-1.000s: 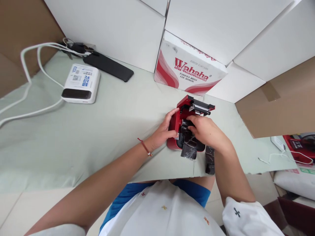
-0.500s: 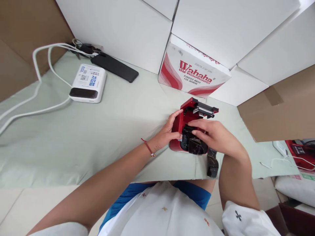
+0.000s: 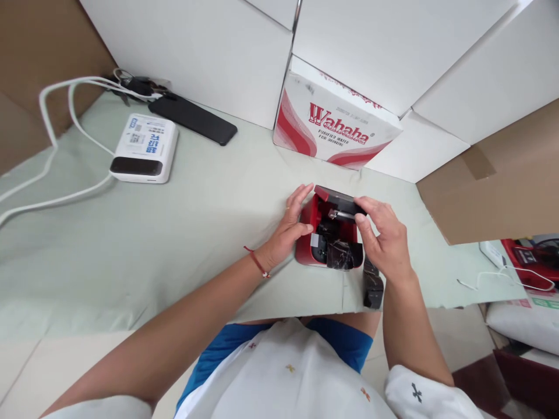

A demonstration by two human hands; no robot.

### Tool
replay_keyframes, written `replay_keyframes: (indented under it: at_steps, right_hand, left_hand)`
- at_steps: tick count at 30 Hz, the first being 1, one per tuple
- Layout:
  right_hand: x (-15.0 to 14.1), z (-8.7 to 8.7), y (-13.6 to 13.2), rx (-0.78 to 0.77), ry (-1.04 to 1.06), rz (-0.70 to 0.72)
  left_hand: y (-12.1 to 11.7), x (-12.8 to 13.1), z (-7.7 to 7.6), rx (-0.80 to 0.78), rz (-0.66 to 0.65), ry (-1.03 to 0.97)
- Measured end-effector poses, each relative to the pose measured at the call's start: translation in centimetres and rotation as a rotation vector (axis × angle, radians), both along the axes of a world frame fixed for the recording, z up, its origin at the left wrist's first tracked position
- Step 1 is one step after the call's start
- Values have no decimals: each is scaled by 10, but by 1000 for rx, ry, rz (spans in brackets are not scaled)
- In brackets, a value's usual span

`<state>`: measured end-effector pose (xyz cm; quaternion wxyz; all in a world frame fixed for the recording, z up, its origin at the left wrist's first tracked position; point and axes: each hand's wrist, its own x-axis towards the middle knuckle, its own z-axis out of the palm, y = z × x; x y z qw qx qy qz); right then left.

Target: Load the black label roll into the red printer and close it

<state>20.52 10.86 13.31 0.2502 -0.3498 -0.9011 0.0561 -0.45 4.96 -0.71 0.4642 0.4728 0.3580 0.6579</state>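
Note:
A small red label printer [image 3: 305, 250] sits on the cloth-covered table, its hinged lid [image 3: 338, 198] partly raised. Inside lies a black roll of marbled labels, and its strip [image 3: 340, 255] comes out over the front. My left hand [image 3: 290, 226] steadies the printer's left side, thumb on the rim and fingers along the far side. With thumb and fingers, my right hand [image 3: 384, 235] grips the right end of the lid. Below that hand, a further piece of black marbled strip [image 3: 372, 288] hangs near the table edge.
A Wahaha water carton [image 3: 336, 122] stands behind the printer against white boxes [image 3: 196, 52]. To the left lie a white power bank [image 3: 146, 148] with cables and a black phone [image 3: 192, 118]. A brown cardboard box [image 3: 502, 180] borders the right side.
My right hand has left the roll inside the printer and taken hold of the lid. The lid has tipped down from upright towards the body. My left hand stays at the printer's side.

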Motion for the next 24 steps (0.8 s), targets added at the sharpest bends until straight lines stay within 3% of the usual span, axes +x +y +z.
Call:
replay_keyframes:
  at_steps: [4, 8, 15, 24]
  right_hand:
    - [11, -9, -23, -35, 35, 68]
    - [19, -25, -29, -51, 105, 108]
    - [15, -40, -31, -56, 236, 71]
    - [12, -40, -34, -155, 283, 4]
  left_hand:
    - [-5, -2, 9, 20, 22, 70]
    - [-7, -5, 15, -20, 72, 80]
    - [-4, -7, 4, -48, -12, 15]
    - [-6, -14, -1, -54, -137, -29]
